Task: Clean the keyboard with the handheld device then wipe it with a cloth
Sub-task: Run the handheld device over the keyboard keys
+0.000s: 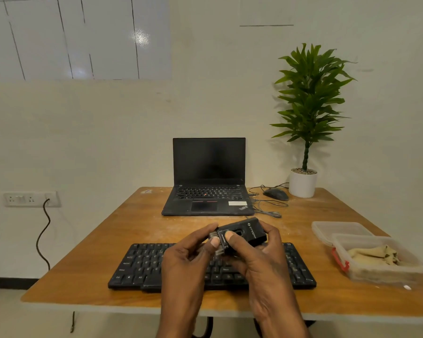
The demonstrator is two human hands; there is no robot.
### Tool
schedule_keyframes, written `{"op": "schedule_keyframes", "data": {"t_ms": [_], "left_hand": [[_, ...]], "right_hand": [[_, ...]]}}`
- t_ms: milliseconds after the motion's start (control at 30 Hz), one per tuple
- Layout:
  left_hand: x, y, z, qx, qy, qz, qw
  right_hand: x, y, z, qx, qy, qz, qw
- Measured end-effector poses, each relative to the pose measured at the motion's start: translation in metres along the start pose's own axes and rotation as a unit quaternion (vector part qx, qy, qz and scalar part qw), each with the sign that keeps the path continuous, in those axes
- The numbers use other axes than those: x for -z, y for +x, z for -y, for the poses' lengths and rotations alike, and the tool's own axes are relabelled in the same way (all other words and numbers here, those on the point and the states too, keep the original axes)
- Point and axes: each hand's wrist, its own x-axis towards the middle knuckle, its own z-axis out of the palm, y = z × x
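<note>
1. Two hands, left hand (188,254) and right hand (259,254), grip the handheld device (239,234) above the keyboard (137,264).
2. Cleaning appears not begun.
3. Wiping remains: cloth (374,256) lies in its container (401,272).

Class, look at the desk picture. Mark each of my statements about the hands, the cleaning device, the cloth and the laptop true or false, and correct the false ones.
1. Both hands hold the handheld device above the keyboard. True: left hand, right hand.
2. The cloth lies on the keyboard. False: it sits in the open plastic container to the right.
3. The laptop is closed. False: it stands open, screen dark.
4. A potted plant stands behind the mouse. True.
</note>
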Motion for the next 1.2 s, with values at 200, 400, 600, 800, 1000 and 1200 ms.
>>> {"op": "schedule_keyframes", "data": {"t_ms": [200, 400, 600, 800, 1000, 1200], "left_hand": [[0.001, -0.002, 0.005, 0.014, -0.003, 0.0, 1.0], [-0.001, -0.003, 0.004, 0.03, -0.019, 0.048, 0.998], [-0.003, -0.002, 0.009, 0.049, 0.001, 0.06, 0.997], [-0.002, -0.004, 0.01, 0.035, 0.038, 0.051, 0.997], [-0.001, -0.002, 0.014, 0.052, 0.062, 0.048, 0.995], [-0.001, -0.003, 0.014, 0.035, 0.082, 0.058, 0.994]], "right_hand": [[0.001, 0.0, -0.001, -0.006, -0.009, 0.001, 1.0], [0.003, 0.002, -0.006, -0.009, -0.003, -0.018, 1.0], [0.006, 0.003, -0.011, -0.016, 0.001, -0.026, 1.0], [0.006, 0.002, -0.011, -0.036, 0.011, -0.013, 0.999], [0.007, 0.003, -0.01, -0.066, 0.009, -0.013, 0.998], [0.005, 0.004, -0.011, -0.063, 0.01, -0.034, 0.997]]}}
